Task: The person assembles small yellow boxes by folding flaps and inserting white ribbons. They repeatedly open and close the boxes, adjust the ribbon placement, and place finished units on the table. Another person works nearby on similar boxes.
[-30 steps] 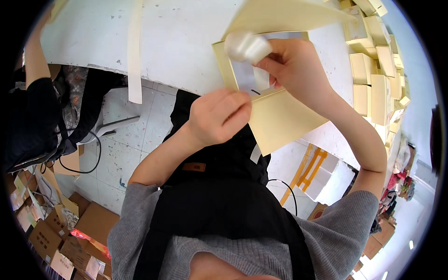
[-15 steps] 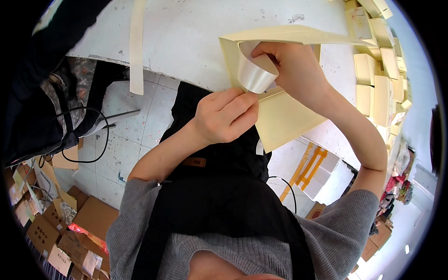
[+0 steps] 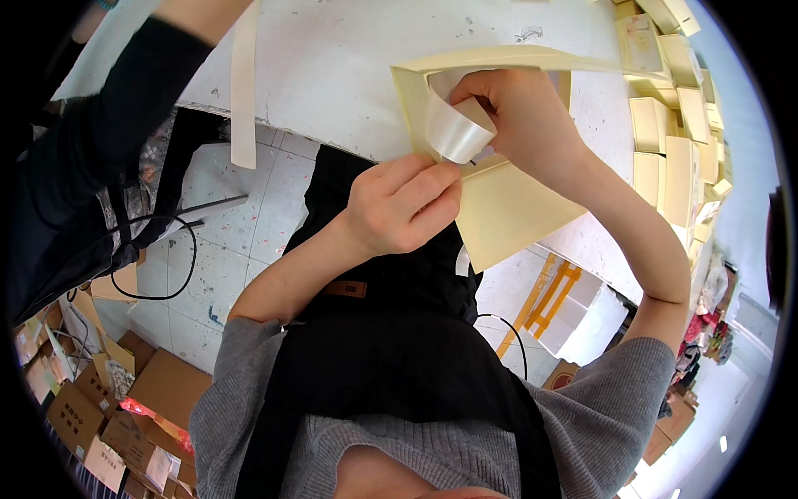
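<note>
A pale yellow cardboard box (image 3: pixel 515 218) stands open at the table's near edge, one flap hanging over the edge toward me. Inside its left corner, a wide white satin ribbon (image 3: pixel 459 133) curls in a loop. My right hand (image 3: pixel 525 116) reaches into the box from the right, thumb and fingers closed on the ribbon's upper end. My left hand (image 3: pixel 405 205) has its fingers curled at the box's near left corner, just below the ribbon loop, gripping the wall there. The left thumb and the tips of the right fingers are partly hidden.
A white table (image 3: pixel 332 75) carries a cream strip (image 3: pixel 243 91) hanging over its edge. Pale yellow boxes (image 3: pixel 665 166) are stacked at right. A co-worker's dark sleeve (image 3: pixel 125 108) reaches across at upper left. Cardboard cartons (image 3: pixel 170 387) lie lower left; a white crate (image 3: pixel 573 312) stands below the table.
The co-worker's arm at upper left has swung up and right over the table. My right hand has risen very slightly with the ribbon; my left hand has barely moved.
</note>
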Demonstrator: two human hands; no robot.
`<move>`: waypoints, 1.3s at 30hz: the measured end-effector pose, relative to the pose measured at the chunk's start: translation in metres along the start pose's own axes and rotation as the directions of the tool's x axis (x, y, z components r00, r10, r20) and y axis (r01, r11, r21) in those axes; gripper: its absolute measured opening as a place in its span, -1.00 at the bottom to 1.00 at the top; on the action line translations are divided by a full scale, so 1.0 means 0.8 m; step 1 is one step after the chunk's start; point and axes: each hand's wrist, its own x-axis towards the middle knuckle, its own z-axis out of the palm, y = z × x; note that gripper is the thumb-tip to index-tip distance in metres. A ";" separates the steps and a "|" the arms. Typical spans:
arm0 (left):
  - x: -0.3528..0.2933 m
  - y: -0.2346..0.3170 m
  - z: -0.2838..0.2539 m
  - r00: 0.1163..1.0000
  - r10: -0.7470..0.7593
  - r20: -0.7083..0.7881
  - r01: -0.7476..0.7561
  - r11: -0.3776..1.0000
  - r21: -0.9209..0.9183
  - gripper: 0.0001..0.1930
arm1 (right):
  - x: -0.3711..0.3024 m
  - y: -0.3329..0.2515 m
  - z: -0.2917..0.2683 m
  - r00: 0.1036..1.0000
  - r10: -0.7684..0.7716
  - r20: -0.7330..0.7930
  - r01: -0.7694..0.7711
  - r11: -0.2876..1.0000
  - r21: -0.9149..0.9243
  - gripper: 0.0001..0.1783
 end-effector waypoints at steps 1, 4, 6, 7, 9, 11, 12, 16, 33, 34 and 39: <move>-0.001 0.000 0.002 1.000 -0.005 -0.007 0.005 1.000 0.021 -0.80 | 0.000 -0.001 0.000 1.000 0.009 0.002 -0.009 1.000 0.006 -0.82; -0.003 0.000 0.004 1.000 -0.005 -0.024 0.006 0.999 0.051 -0.82 | 0.000 -0.007 -0.002 1.000 0.027 -0.005 -0.027 0.999 0.029 -0.82; -0.003 0.000 0.005 0.999 -0.006 -0.033 0.007 0.999 0.054 -0.82 | 0.002 -0.010 -0.004 0.999 0.027 -0.027 -0.026 0.998 0.051 -0.81; -0.004 0.000 0.006 0.999 -0.007 -0.037 0.009 0.999 0.051 -0.82 | 0.003 -0.011 -0.005 0.999 0.027 -0.024 -0.026 0.999 0.046 -0.81; -0.004 0.000 0.006 0.999 -0.011 -0.040 0.013 0.999 0.044 -0.82 | 0.003 -0.012 -0.005 1.000 0.026 -0.017 -0.025 0.999 0.035 -0.80; -0.004 0.001 0.006 0.999 -0.015 -0.039 0.016 0.999 0.034 -0.82 | 0.003 -0.006 -0.003 0.999 0.029 -0.021 -0.027 0.998 0.059 -0.79; -0.003 0.001 0.005 1.000 -0.010 -0.025 0.010 1.000 0.016 -0.80 | 0.002 -0.006 -0.002 0.999 0.037 -0.021 -0.036 0.997 0.062 -0.79; 0.001 0.002 -0.002 1.000 0.000 0.018 0.000 1.000 -0.013 -0.76 | -0.002 -0.007 -0.001 0.998 0.049 -0.029 -0.048 0.998 0.045 -0.78; -0.004 0.001 0.008 0.999 -0.011 -0.053 0.013 0.999 0.032 -0.83 | -0.001 -0.001 -0.003 0.998 0.048 -0.042 -0.046 0.997 0.062 -0.78; -0.003 0.001 0.008 0.998 -0.012 -0.054 0.013 0.999 0.031 -0.83 | -0.002 -0.002 -0.003 0.998 0.058 -0.038 -0.056 0.997 0.051 -0.78; -0.003 0.002 0.005 0.999 -0.012 -0.039 0.014 0.999 0.042 -0.84 | -0.003 -0.007 -0.009 0.999 -0.006 -0.042 0.004 0.998 -0.058 -0.80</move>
